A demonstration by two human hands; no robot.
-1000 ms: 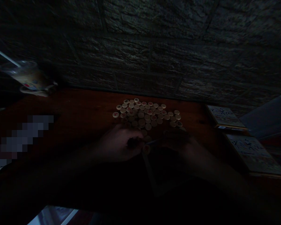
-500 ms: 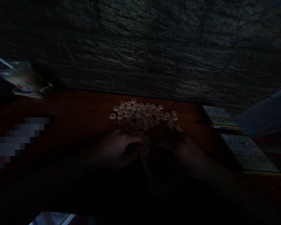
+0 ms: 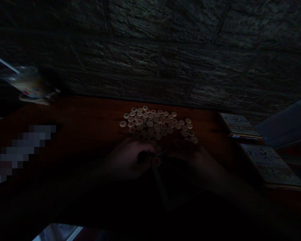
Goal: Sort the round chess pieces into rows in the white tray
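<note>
In dim light, my left hand [image 3: 130, 159] is closed, with its thumb and finger curled at a round Chinese chess piece [image 3: 156, 161] bearing a red mark. Opposite it is my right hand [image 3: 193, 157], its fingers bent and mostly lost in shadow. A thin, pale, pointed sliver [image 3: 160, 153] shows between the two hands, close to the right fingertips; its kind is unclear. Below the hands, a faint pale edge [image 3: 162, 187] forms a corner of something dark. Just beyond them lies a spread of Chinese chess pieces [image 3: 149, 124], some with red or black characters, others plain side up.
Two flat printed boxes [image 3: 240, 125] [image 3: 273, 164] lie at the right of the wooden table [image 3: 90, 117]. A plastic cup with a straw [image 3: 31, 83] stands at the far left. A blurred-out strip [image 3: 22, 150] lies nearer. The stone wall [image 3: 150, 60] rises behind.
The view has shifted slightly, so most things sit a little farther right. Both hands keep nearly the same pose around the piece.
</note>
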